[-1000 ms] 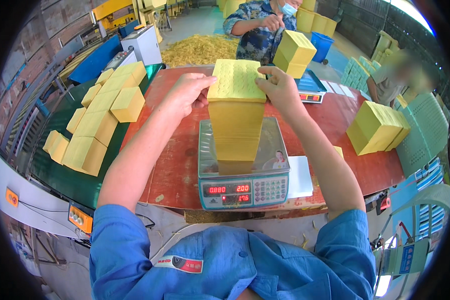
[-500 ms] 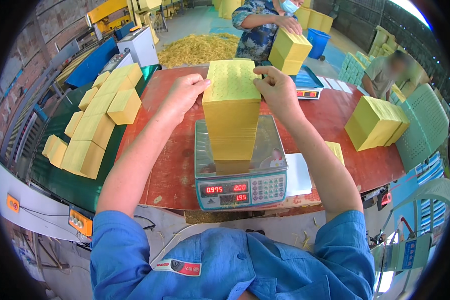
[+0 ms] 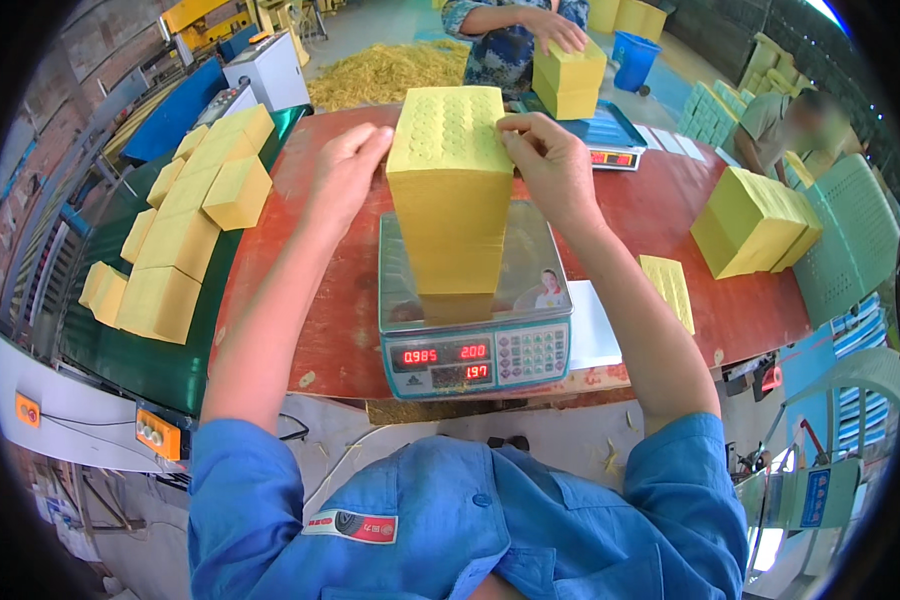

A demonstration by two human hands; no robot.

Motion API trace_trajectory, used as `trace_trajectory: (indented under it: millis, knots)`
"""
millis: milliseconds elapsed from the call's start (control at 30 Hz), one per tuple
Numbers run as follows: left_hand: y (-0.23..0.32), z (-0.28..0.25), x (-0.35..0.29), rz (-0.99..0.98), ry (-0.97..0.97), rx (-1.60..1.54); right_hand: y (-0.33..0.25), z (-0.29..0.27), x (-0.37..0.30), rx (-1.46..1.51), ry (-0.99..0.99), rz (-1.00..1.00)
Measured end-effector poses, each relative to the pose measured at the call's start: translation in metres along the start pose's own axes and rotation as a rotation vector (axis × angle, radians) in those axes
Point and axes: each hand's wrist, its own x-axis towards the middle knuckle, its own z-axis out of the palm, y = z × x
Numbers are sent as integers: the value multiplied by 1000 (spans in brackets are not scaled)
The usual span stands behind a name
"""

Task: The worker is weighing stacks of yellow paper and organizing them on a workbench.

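A tall stack of yellow paper sheets [image 3: 450,215], its top embossed with rows of round marks, stands upright on the pan of a teal-and-grey digital scale [image 3: 530,385]. Beside the stack's upper left edge is my left hand [image 3: 350,170], fingers curled closed with a narrow gap to the paper; whether anything is in them is hidden. At the upper right edge, my right hand [image 3: 555,165] pinches the paper between thumb and forefinger. Red digits glow on the scale's display.
Several yellow paper blocks [image 3: 180,235] lie on a green conveyor [image 3: 90,235] to the left. More stacks [image 3: 750,225] stand right, by a green plastic chair [image 3: 855,240]. Across the red table [image 3: 270,345], a co-worker's hand [image 3: 560,30] rests on another stack [image 3: 567,85] over a second scale [image 3: 615,135].
My left hand has come slightly away from the stack's edge, while my right stays at its corner. The display digits have changed. Across the table, the co-worker's stack and hand are lower.
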Motion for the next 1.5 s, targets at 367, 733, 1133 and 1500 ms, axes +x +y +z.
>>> trace_trajectory:
  millis: [367, 733, 1133, 1500]
  knots:
    - [-13, -43, -174, -250, 473, -151, -22, -39, -95, 427, 28, 86]
    - [-8, 6, -238, -299, 567, -281, 14, -68, -146, 641, -167, 280]
    - [11, 32, -236, -293, 552, -254, 22, -96, -159, 670, -156, 326]
    - [-19, -11, -154, -287, 294, -403, 29, -50, -147, 614, -86, 412]
